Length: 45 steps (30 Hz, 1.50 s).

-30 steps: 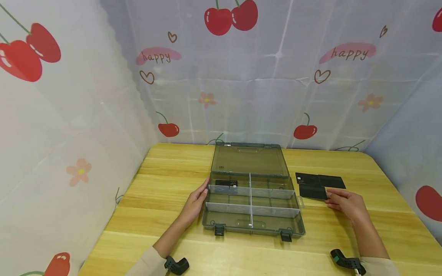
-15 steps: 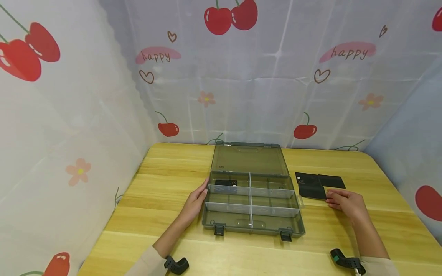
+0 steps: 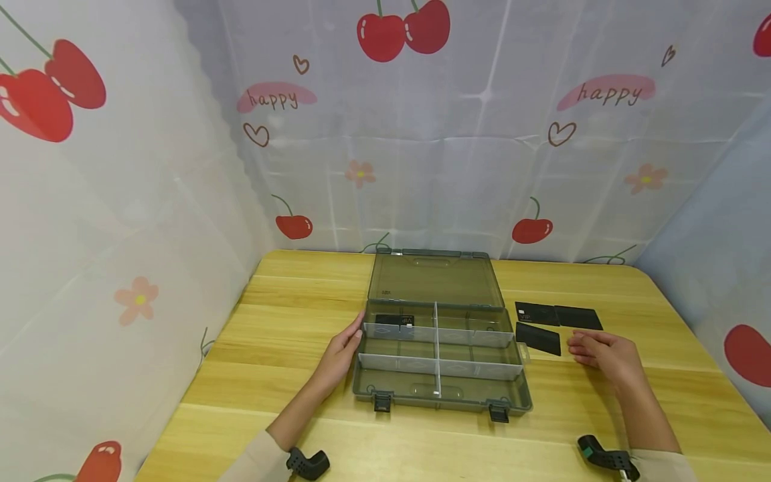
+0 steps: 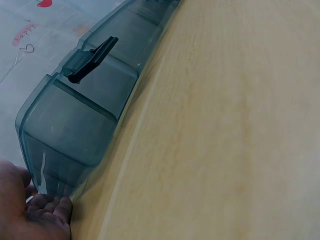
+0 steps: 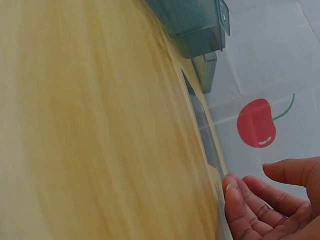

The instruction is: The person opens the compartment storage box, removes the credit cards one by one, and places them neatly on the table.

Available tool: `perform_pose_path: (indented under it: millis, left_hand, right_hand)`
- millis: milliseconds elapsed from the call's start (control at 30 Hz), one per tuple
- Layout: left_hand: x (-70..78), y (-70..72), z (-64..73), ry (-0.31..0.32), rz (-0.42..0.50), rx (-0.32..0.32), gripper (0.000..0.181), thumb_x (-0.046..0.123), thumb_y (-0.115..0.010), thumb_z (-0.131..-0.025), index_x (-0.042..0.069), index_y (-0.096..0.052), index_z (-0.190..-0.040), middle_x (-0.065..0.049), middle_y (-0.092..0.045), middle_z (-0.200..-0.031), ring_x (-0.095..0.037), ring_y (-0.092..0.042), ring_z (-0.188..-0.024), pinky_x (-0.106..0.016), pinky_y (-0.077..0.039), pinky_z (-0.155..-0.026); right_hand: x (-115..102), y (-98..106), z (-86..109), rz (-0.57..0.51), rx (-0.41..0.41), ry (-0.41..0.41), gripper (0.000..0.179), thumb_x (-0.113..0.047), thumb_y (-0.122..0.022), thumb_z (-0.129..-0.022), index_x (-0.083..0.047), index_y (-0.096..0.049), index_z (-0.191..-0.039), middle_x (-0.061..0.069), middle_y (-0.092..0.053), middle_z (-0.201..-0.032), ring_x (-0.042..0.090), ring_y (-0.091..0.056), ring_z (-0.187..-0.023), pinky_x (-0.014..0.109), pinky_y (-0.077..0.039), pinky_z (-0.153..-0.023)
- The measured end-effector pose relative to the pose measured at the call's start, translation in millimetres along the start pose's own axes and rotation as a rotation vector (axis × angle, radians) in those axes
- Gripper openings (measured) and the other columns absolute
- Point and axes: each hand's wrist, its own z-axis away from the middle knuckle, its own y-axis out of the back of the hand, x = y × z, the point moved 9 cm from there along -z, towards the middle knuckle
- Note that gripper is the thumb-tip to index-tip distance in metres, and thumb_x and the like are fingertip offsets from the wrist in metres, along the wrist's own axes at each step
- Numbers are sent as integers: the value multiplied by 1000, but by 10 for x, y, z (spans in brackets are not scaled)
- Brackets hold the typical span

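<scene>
My left hand [image 3: 338,358] holds the left side of a grey, see-through compartment box [image 3: 397,385]; in the left wrist view its bent fingers [image 4: 62,209] are at the box's end wall. The box lies with its lid [image 3: 434,278] folded back. One black card marked VIP [image 3: 394,320] is in its back-left compartment. On the right, my right hand [image 3: 608,355] is low over the table, fingers loosely bent, nothing in them. Just left of its fingertips lies a black card [image 3: 539,339], tilted and apart from the hand. Behind it are a printed black card [image 3: 536,313] and a plain one [image 3: 578,318].
Pale dividers [image 3: 436,348] split the box into several compartments. Two black latches [image 3: 382,402] hang at its front edge. A wooden table [image 3: 271,335] carries everything, with cherry-print cloth [image 3: 421,187] hanging behind and at both sides. Each wrist wears a black camera mount [image 3: 308,463].
The front black card has slid left and turned askew, leaving a gap to my right fingertips. My right hand has hardly moved. The left hand and box have stayed put.
</scene>
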Motion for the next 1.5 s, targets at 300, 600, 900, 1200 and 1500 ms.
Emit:
perform_pose_path:
  millis: [300,600,900,1200,1500]
  left_hand:
    - [-12,-17,-13,-13,5,-7,49,22,-41,-111,10,-34,-158,-1,-28,-165,-25,-19,-153,-44,-15,-125]
    - [-13,0,-4,-7,7,-1,49,22,-41,-112,11,-33,-159,-1,-28,-165,-24,-20,-153,-43,-16,-125]
    - [-17,-6,-11,-4,10,-5,49,21,-40,-112,10,-32,-159,-1,-27,-165,-23,-19,-153,-42,-16,-125]
    - [-23,0,-14,3,13,-4,49,22,-41,-112,13,-32,-159,1,-27,-165,-23,-19,-153,-42,-16,-125]
    - [-16,-1,-6,3,22,-7,49,22,-41,-112,11,-33,-159,-1,-27,-165,-24,-19,-153,-43,-16,-125]
  right_hand:
    - [-250,-9,44,155,7,131,57,-30,-53,-107,16,-48,-140,-7,-75,-100,-1,-70,-84,22,-61,-73]
    - [-356,-96,117,391,-37,207,63,-42,-52,-106,11,-51,-142,31,-63,-127,24,-74,-97,24,-61,-73]
    - [-406,-244,238,637,-112,359,57,-35,-51,-108,12,-53,-139,37,-55,-135,54,-60,-113,52,-60,-81]
    - [-389,-423,317,764,-206,416,55,-29,-59,-105,16,-52,-137,39,-58,-127,50,-67,-94,43,-58,-65]
    - [-364,-506,363,804,-263,470,56,-28,-63,-102,16,-54,-136,38,-57,-130,50,-64,-110,60,-55,-86]
